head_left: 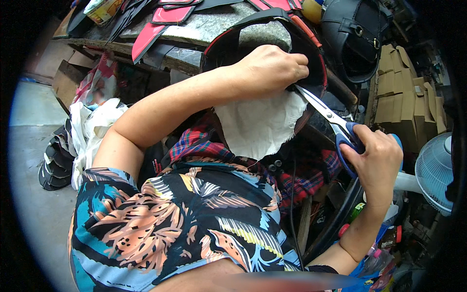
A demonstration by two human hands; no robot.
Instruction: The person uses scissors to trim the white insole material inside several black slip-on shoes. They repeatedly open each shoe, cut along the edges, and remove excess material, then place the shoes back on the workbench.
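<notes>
My right hand (372, 155) is wrapped round the blue handles of a pair of scissors (328, 114). The silver blades point up and left, with their tips at the upper right edge of a white cloth (260, 124). This cloth has frayed edges and hangs over my lap. Just above it my left hand (275, 70) is closed, pinching the cloth's top; its fingertips are partly hidden. Behind that hand stands a rounded black piece with red trim (321, 61), like an open bag body, reaching up to the worktable.
Red and black cut pieces (168, 19) lie on the worn worktable (214, 22). A black bag with buckles (348, 36) is at the upper right, near flattened brown cartons (406, 97). A white fan (435, 170) stands at the right. White bundled material (92, 136) sits at the left.
</notes>
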